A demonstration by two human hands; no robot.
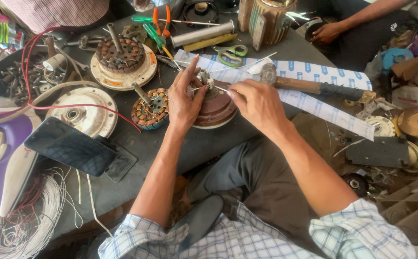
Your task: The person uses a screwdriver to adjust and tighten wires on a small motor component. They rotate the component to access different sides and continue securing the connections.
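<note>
A round brown motor housing [214,110] lies on the dark work table [170,144] in front of me. My left hand [185,98] rests against its left side, fingers raised around a small metal part [203,76] at its top. My right hand [257,103] pinches thin white wires [221,88] coming from that part. A copper-wound stator with a shaft [150,109] sits just left of my left hand.
A hammer [314,86] lies on a printed paper strip [314,72]. Another wound stator on a plate [122,60], a white cover [82,112], a dark phone [70,146], scissors [232,53], pliers [161,26] and a metal tube [202,33] lie around. Another person's hand [326,32] rests far right.
</note>
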